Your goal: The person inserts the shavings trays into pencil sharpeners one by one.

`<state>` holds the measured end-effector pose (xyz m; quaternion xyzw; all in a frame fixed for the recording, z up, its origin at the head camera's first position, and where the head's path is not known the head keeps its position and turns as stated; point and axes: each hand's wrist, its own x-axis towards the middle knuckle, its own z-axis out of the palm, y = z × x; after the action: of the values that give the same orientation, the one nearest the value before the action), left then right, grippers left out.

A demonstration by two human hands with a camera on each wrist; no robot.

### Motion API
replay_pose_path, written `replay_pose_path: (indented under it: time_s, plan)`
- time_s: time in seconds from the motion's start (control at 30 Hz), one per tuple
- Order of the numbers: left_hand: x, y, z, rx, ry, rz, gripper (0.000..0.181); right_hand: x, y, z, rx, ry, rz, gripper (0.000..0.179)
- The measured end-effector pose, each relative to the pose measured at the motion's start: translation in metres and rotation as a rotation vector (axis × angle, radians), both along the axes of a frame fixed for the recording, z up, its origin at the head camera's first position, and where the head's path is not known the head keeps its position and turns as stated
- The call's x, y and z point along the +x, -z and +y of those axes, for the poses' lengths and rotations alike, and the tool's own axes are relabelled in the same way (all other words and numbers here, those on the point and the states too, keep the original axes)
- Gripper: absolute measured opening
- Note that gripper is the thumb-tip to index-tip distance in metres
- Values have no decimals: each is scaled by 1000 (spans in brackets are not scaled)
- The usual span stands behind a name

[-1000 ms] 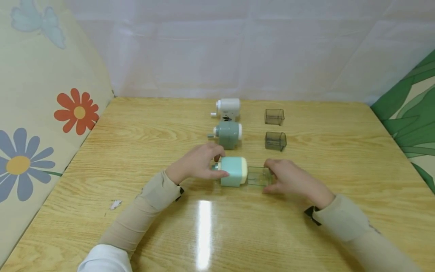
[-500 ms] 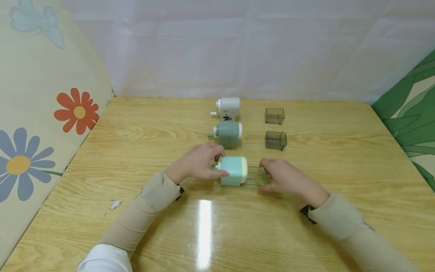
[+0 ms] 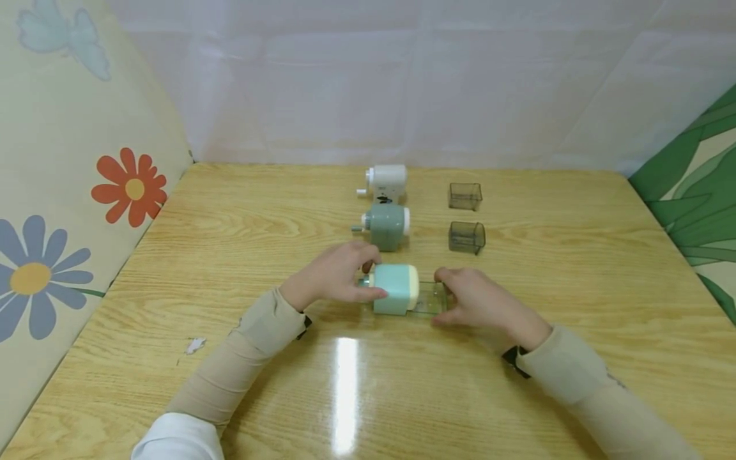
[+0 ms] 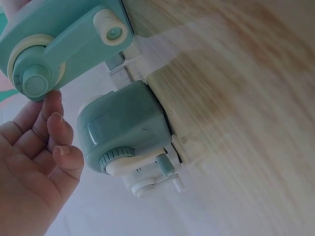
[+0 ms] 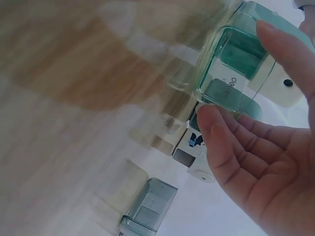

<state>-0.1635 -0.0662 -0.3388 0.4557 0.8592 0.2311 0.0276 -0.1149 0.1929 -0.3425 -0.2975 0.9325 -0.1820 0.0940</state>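
Note:
A mint-green crank pencil sharpener (image 3: 393, 289) with a cream end stands on the table. My left hand (image 3: 335, 275) grips its body from the left, thumb in front and fingers behind. In the left wrist view the sharpener's crank (image 4: 74, 37) faces the camera, above that hand. With thumb and fingers on opposite sides, my right hand (image 3: 482, 302) pinches a clear greenish shavings drawer (image 3: 431, 299). The drawer's inner end sits under the cream end; its outer part still sticks out to the right. In the right wrist view the drawer (image 5: 229, 69) looks see-through.
Behind stand a dark green sharpener (image 3: 387, 228) and a white sharpener (image 3: 390, 182). Two smoky clear drawers, a nearer one (image 3: 466, 237) and a farther one (image 3: 464, 197), lie to their right. A white scrap (image 3: 196, 345) lies at left.
My right hand has moved left with the clear drawer, and less of the drawer shows beyond the mint sharpener. The left hand and the sharpener have stayed put.

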Motion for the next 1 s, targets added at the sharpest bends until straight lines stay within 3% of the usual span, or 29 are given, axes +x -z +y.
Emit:
replay_pose_path:
  time_s: [0.47, 1.0]
  plan:
    - [0, 1, 0, 4, 5, 20, 38, -2, 1, -1, -16, 8, -16, 61]
    - [-1, 0, 0, 1, 4, -8, 39, -7, 4, -6, -24, -17, -19, 62]
